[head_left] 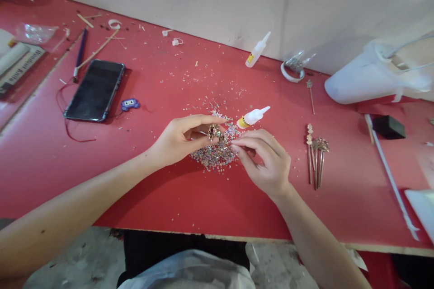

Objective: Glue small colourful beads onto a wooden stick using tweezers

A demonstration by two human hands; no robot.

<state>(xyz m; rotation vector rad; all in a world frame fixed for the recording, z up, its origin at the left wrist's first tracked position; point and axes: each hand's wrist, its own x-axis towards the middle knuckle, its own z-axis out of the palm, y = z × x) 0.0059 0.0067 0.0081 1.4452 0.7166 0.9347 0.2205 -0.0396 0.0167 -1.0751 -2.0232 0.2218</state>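
Over the middle of the red table, my left hand [190, 137] grips a small gold, glittering ornament [214, 132] between thumb and fingers. My right hand [266, 158] is close beside it, thumb and forefinger pinched together. Whether a tiny stone or part of the ornament sits in that pinch is too small to tell. Beneath both hands spreads a pile of tiny multicoloured stones [212, 158]. A white glue bottle [252, 118] with a yellow label lies just beyond my right hand.
Several gold hairpins [316, 162] lie on the right, another hairpin [311, 97] farther back. A second glue bottle [257, 50] is near the wall. On the left are a phone [95, 91] and a purple charm [129, 104]. A white container [359, 74] and black block [389, 127] are at right.
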